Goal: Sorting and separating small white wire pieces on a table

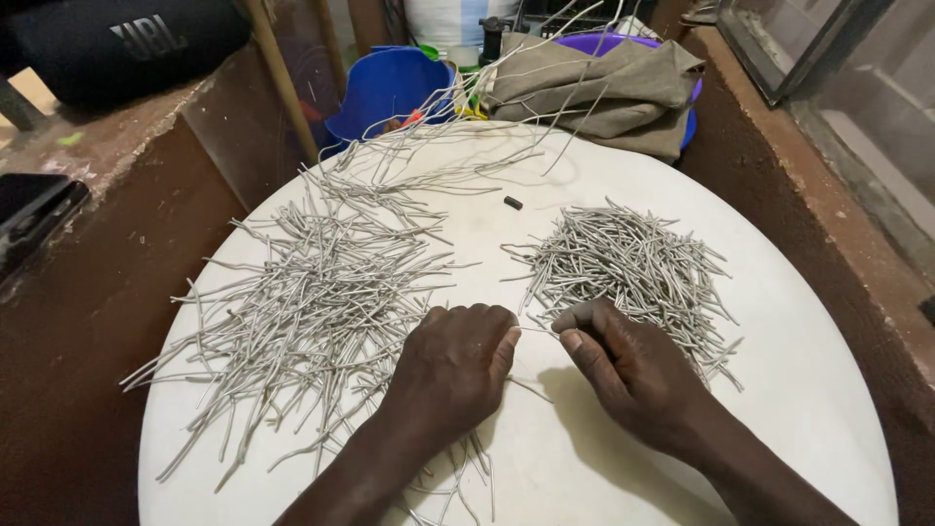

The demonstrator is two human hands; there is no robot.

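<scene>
On a round white table (545,458) lie two heaps of thin grey wire pieces. The large loose heap (312,302) spreads over the left half, with longer bent strands toward the back. A tighter heap of short pieces (633,268) lies right of centre. My left hand (453,365) rests curled at the near edge of the large heap. My right hand (623,365) is beside it at the near edge of the small heap. A single thin wire piece (536,329) spans between the fingertips of both hands, pinched at each end.
A small dark bit (512,203) lies alone on the table toward the back. Behind the table stand a blue bucket (390,88) and a folded olive cloth (604,83) over a purple basin. A black speaker (117,44) sits on the ledge at the left.
</scene>
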